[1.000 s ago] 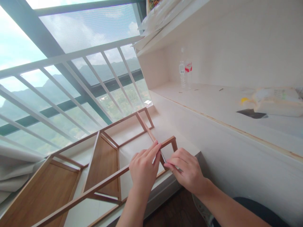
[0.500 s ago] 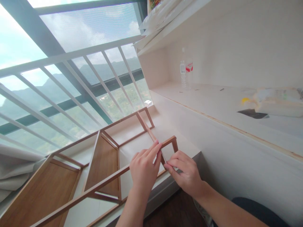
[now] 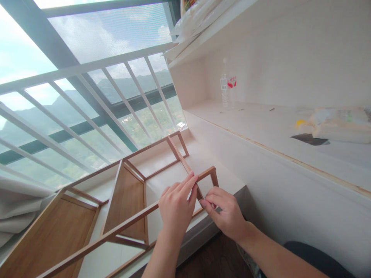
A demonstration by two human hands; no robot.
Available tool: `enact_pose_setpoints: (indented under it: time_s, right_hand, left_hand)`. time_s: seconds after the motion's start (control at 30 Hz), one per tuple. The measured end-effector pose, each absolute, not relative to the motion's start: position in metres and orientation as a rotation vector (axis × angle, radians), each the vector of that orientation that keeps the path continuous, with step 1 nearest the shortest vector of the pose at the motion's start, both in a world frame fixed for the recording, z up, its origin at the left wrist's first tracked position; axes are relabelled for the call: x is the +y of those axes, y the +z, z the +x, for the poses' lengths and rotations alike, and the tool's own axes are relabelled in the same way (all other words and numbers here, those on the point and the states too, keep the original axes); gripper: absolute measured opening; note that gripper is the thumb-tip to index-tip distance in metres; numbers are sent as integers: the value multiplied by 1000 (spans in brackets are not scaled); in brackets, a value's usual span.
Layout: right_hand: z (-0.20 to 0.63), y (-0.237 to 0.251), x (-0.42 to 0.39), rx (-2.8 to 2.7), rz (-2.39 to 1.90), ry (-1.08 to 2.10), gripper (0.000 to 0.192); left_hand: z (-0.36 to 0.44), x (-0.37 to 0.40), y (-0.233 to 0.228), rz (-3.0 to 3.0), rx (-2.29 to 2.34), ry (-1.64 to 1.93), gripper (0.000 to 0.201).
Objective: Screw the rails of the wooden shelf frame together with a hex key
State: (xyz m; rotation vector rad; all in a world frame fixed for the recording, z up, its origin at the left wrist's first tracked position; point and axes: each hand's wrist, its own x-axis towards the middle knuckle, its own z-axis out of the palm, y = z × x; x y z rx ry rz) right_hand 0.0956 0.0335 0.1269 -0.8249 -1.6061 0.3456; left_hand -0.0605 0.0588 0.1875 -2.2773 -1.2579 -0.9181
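Note:
A brown wooden shelf frame point(image 3: 136, 217) lies on its side on a white ledge, with wooden panels point(image 3: 127, 199) fitted across it. My left hand point(image 3: 177, 204) is closed over the long near rail, its thumb and fingertips at the joint with a crosspiece point(image 3: 182, 160). Just right of it, my right hand point(image 3: 224, 210) pinches something thin against the lower part of that crosspiece. It looks like a slim metal tool, mostly hidden by the fingers now. The rail's squared end point(image 3: 213, 172) sticks out past both hands.
A white shelf unit point(image 3: 220, 135) rises on the right, bearing a clear plastic bottle point(image 3: 224, 90), small dark pieces point(image 3: 271, 109) and a plastic package point(image 3: 339, 121). White railings point(image 3: 110, 92) and a window run behind the frame. A grey curtain point(image 3: 23, 216) hangs at the left.
My right hand's fingers have curled in and turned slightly, and the thin metal piece seen between the hands is now mostly covered. My left hand and the frame have stayed put.

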Motion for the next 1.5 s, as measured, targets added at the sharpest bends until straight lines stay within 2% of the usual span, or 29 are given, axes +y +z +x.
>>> enact_pose_setpoints:
  time_s: [0.73, 1.5]
  right_hand:
    - [98, 121, 38, -1675, -796, 253, 10]
    - [103, 124, 36, -1723, -768, 209, 10]
  left_hand:
    - [-61, 59, 186, -2270, -1233, -932, 26]
    - [-60, 59, 185, -2264, -1221, -924, 27]
